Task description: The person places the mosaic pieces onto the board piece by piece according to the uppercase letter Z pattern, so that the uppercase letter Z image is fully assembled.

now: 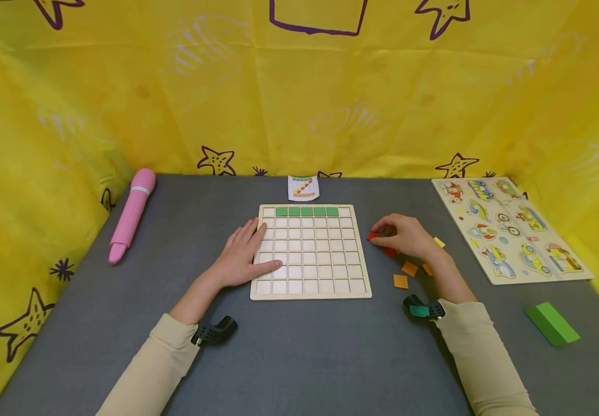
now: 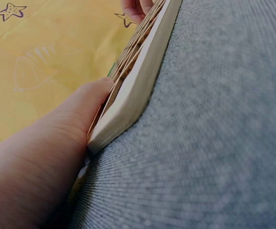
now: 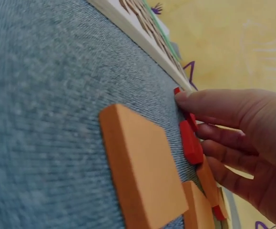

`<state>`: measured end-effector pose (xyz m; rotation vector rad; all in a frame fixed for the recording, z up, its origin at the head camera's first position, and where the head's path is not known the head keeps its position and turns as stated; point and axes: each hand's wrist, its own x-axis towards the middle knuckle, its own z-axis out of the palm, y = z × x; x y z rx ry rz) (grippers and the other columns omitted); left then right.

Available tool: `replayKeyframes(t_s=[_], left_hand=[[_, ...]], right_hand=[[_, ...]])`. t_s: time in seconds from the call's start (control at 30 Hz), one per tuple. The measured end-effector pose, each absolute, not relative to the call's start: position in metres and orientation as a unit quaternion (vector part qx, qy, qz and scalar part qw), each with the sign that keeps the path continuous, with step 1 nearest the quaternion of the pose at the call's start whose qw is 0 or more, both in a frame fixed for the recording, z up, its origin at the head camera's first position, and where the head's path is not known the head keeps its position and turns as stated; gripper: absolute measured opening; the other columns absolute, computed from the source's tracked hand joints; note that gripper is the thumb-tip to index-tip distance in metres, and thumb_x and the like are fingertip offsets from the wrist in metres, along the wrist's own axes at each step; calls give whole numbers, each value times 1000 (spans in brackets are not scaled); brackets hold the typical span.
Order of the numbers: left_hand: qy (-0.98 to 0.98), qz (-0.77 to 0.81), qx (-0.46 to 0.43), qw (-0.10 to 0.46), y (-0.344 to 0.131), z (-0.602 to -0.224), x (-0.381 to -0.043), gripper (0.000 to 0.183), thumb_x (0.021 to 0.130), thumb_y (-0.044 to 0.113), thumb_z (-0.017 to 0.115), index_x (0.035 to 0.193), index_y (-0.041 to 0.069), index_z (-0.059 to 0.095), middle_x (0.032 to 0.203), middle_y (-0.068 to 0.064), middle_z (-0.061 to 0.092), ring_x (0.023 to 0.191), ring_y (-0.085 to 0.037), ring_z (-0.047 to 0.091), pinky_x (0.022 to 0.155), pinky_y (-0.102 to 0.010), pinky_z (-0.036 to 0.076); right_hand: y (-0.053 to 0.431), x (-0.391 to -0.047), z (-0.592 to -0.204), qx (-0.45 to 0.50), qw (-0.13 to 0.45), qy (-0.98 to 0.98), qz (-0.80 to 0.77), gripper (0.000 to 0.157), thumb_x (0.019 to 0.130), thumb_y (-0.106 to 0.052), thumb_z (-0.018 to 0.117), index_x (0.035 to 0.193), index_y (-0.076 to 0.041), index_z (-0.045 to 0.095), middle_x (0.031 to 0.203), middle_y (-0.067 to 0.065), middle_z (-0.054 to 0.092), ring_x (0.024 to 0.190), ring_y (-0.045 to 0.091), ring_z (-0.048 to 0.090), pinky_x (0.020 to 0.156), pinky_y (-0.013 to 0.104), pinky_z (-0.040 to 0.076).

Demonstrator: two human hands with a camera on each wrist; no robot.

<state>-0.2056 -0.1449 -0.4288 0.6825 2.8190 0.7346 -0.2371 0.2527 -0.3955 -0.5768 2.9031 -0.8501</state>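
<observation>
A wooden grid board lies on the grey table, with a row of green square tiles in its top row. My left hand rests on the board's left side, fingers straight and thumb over the lower cells; in the left wrist view the thumb lies along the board's edge. Right of the board, my right hand pinches a red square tile between thumb and fingertips, low over the table. Beneath that hand lies another red tile, close to several orange tiles.
Behind the board is a small pattern card. A pink wand-shaped object lies at the left. At the right are a picture puzzle board and a green block. A yellow tile lies beside the right wrist.
</observation>
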Motion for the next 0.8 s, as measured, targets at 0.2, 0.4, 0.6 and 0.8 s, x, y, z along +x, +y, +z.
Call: replayKeyframes(t_s=[0.2, 0.4, 0.6, 0.8], left_hand=[[940, 244, 225, 75, -144, -428, -206, 97, 90, 61, 56, 156, 4, 13, 162, -18, 3, 148, -31, -1, 116, -52, 2], [940, 246, 226, 74, -145, -427, -205, 97, 90, 60, 57, 156, 4, 13, 162, -18, 3, 148, -31, -1, 116, -52, 2], [940, 247, 226, 72, -145, -427, -204, 97, 90, 60, 58, 156, 4, 13, 162, -18, 4, 149, -31, -1, 116, -52, 2], [940, 247, 225, 72, -144, -428, -204, 97, 90, 61, 57, 156, 4, 13, 162, -18, 3, 149, -30, -1, 116, -52, 2]], right_hand=[[246, -238, -397, -164, 10, 940, -300, 25, 86, -30, 76, 100, -10, 72, 84, 1, 68, 71, 18, 56, 61, 31, 43], [224, -241, -396, -153, -13, 934, -322, 26, 85, -30, 77, 99, -9, 71, 83, 2, 67, 72, 19, 56, 64, 32, 43], [197, -252, -395, -169, -11, 930, -325, 27, 83, -28, 79, 98, -7, 71, 78, 4, 61, 70, 20, 51, 62, 32, 40], [181, -262, -397, -203, -4, 927, -317, 23, 85, -20, 77, 100, -4, 72, 80, 5, 62, 70, 21, 51, 60, 32, 41]])
